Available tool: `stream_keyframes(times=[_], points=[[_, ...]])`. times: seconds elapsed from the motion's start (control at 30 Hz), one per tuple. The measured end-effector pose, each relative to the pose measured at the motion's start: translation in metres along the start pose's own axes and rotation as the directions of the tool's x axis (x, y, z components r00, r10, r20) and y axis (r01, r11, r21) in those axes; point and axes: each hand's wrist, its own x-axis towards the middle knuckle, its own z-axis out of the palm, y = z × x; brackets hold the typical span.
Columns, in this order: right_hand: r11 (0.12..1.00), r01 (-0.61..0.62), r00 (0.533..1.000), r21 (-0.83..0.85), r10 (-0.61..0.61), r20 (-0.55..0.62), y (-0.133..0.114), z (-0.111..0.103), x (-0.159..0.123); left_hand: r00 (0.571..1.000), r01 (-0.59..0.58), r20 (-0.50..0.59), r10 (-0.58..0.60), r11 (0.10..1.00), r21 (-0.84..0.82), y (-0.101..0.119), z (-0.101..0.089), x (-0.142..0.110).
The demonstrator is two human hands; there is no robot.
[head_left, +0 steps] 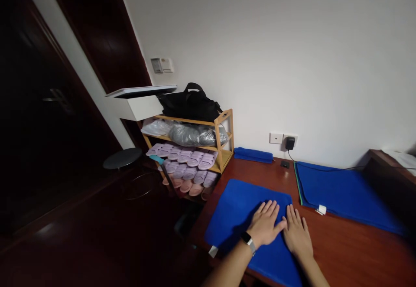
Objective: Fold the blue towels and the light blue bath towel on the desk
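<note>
A folded blue towel (234, 211) lies on the red-brown wooden table (344, 248) near its left edge. My left hand (264, 224), with a watch on the wrist, lies flat on the towel with fingers stretched out. Right beside it, my right hand (297, 235) also rests flat and open on the towel's right part, thumbs nearly touching. Neither hand holds anything.
A second blue towel (344, 191) lies spread to the right, a rolled blue one (253, 154) at the table's back. A charger (290, 142) is plugged into the wall. Left stands a wooden rack (224, 148) with purple slippers, a black bag (190, 102), a black stool (122, 158).
</note>
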Motion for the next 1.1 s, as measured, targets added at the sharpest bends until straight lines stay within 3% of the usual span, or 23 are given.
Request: stream_keyframes(times=[0.1,0.33,0.47,0.53,0.6,0.7,0.77,0.83,0.9,1.0,1.1], points=[[1.000,-0.020,1.000,0.007,0.021,-0.009,-0.002,-0.004,-0.001,0.993,0.117,0.024,-0.118,0.993,0.028,-0.016,-0.003,-0.015],[0.998,-0.041,0.999,0.038,0.041,-0.011,-0.006,-0.009,-0.001,0.919,0.389,0.010,-0.395,0.909,0.152,-0.124,-0.064,-0.072],[0.995,-0.070,0.998,0.072,0.069,0.013,-0.007,-0.023,-0.009,0.885,0.458,-0.004,-0.466,0.869,0.189,-0.154,-0.087,-0.094],[0.995,-0.071,0.997,0.073,0.072,-0.003,-0.006,-0.026,-0.023,0.902,0.431,-0.057,-0.428,0.883,0.187,-0.148,-0.091,-0.099],[0.995,-0.064,0.998,0.071,0.066,-0.021,-0.006,-0.024,-0.044,0.938,0.345,-0.099,-0.333,0.924,0.167,-0.126,-0.089,-0.097],[0.995,-0.067,0.998,0.074,0.067,0.001,-0.008,-0.013,-0.078,0.990,0.138,-0.054,-0.132,0.983,0.119,-0.066,-0.072,-0.083],[0.997,-0.050,0.999,0.059,0.049,0.012,-0.011,-0.006,-0.096,1.000,0.021,-0.015,-0.020,0.997,0.074,-0.019,-0.054,-0.071],[0.999,-0.019,1.000,0.040,0.019,0.001,-0.014,-0.003,-0.105,0.999,-0.048,0.008,0.047,0.998,0.029,0.024,-0.035,-0.062],[0.999,0.005,1.000,0.037,-0.005,-0.018,-0.016,-0.003,-0.108,0.998,-0.062,0.024,0.062,0.998,0.002,0.052,-0.019,-0.061],[0.996,-0.001,0.999,0.091,0.005,-0.041,-0.017,-0.006,-0.105,1.000,-0.003,0.016,0.002,0.999,0.036,0.055,-0.007,-0.074],[0.987,-0.033,0.997,0.157,0.043,-0.058,-0.021,-0.006,-0.104,0.992,0.125,-0.023,-0.123,0.984,0.130,0.017,-0.017,-0.100]])
